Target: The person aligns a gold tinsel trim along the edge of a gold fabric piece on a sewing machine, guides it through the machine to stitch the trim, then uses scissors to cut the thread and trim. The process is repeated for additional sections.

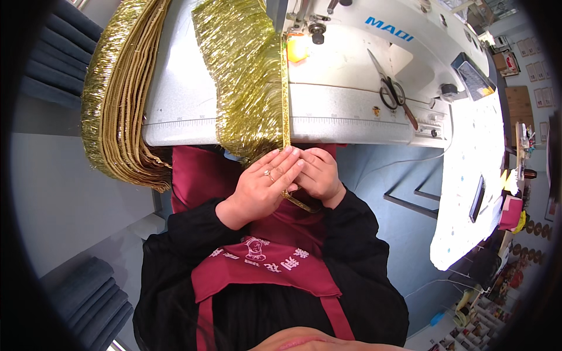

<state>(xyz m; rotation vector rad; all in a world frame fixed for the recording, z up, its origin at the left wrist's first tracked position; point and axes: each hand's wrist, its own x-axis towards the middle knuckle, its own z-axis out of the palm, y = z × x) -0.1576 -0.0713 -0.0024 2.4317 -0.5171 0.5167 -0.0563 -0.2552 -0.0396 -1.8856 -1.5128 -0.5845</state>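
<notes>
Gold tinsel fringe (246,82) lies on the sewing machine bed, running from under the machine head down over the front edge. Along its right side goes a narrow glittery gold ribbon (285,111). Just off the table edge, my left hand (263,182) and my right hand (318,174) meet with fingertips together, closed around the ribbon and the fringe's edge. The ribbon's loose end (300,202) curls out below them toward my lap. My fingers hide exactly how the two edges lie. A ring is on my left hand.
A thick folded stack of gold fringe (126,93) hangs over the table's left edge. The white sewing machine (380,29) stands beyond, with scissors (391,90) on its bed. A white-covered side surface (468,199) with a dark flat object is at right. Dark blue folded cloth (93,304) lies lower left.
</notes>
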